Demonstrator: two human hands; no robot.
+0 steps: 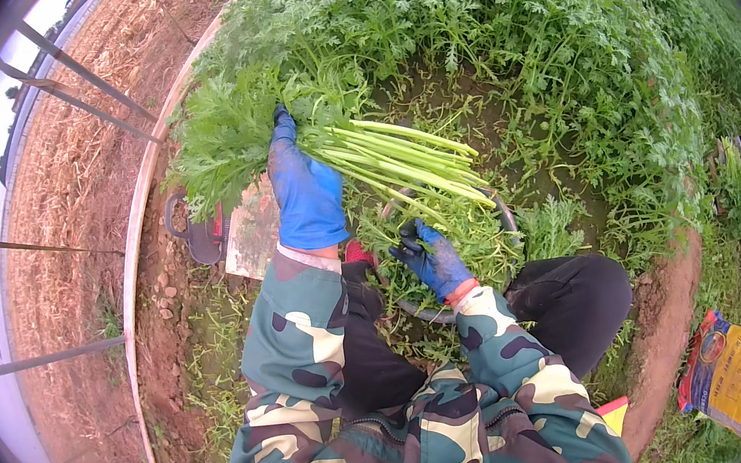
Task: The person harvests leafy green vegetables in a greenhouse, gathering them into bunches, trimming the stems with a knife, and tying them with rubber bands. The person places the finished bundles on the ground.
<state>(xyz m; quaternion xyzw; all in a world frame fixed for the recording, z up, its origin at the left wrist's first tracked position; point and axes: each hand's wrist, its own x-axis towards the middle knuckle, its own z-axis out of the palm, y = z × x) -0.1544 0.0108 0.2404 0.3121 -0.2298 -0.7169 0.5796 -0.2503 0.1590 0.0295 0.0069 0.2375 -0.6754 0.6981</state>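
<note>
My left hand, in a blue glove, is closed around a bunch of leafy greens, its feathery leaves to the left and its pale green stems pointing right. Below those stems is my right hand, in a blue glove with dark fingertips; its fingers are bent close together near a thin stem, and whether they grip it is unclear. Under both lies a round dark-rimmed container heaped with loose leaves and stems, between my legs.
Dense greens grow ahead. At the left are a flat board, a dark handled object and a pale curved edging with metal poles beyond. A yellow printed sack lies at the right, beyond a soil ridge.
</note>
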